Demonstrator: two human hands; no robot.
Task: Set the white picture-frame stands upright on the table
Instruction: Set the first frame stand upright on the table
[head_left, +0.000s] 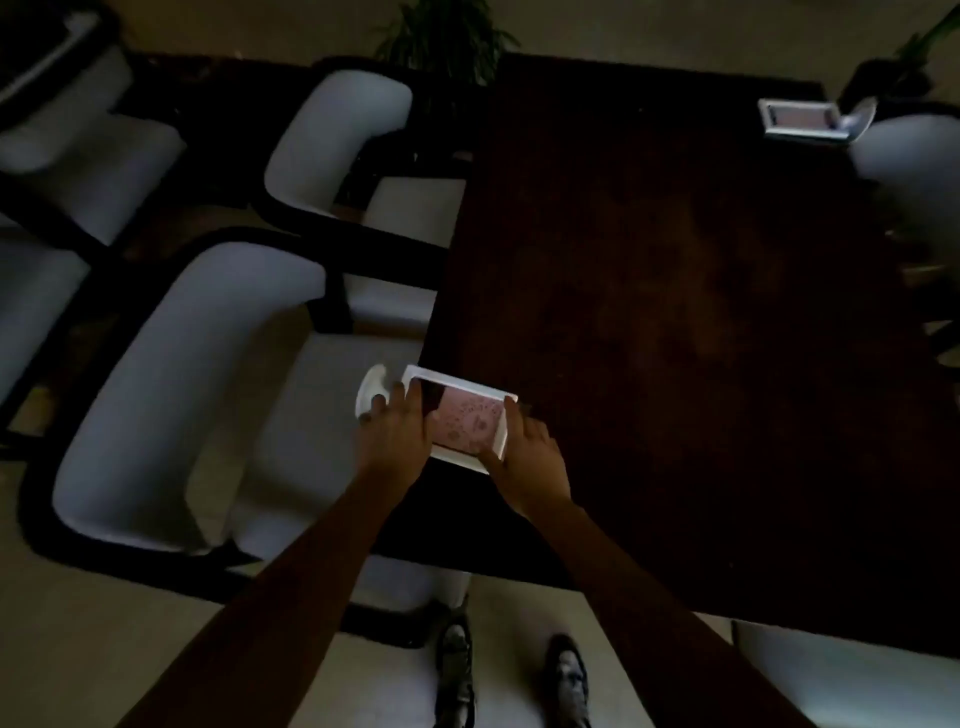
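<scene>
A white picture frame (467, 415) with a pinkish patterned picture lies at the near left corner of the dark wooden table (675, 312), partly over the left edge. My left hand (397, 431) grips its left side, where a white curved stand piece (370, 392) sticks out to the left. My right hand (524, 457) holds the frame's right and near edge. A second white picture frame (802, 118) with its stand leg (860, 120) sits at the far right corner of the table.
Two light grey chairs (187, 395) (337, 140) with black frames stand along the table's left side. Another chair (914, 171) is at the far right and one (852, 675) at the near right. A plant (447, 36) stands beyond the table. My shoes (511, 675) show below.
</scene>
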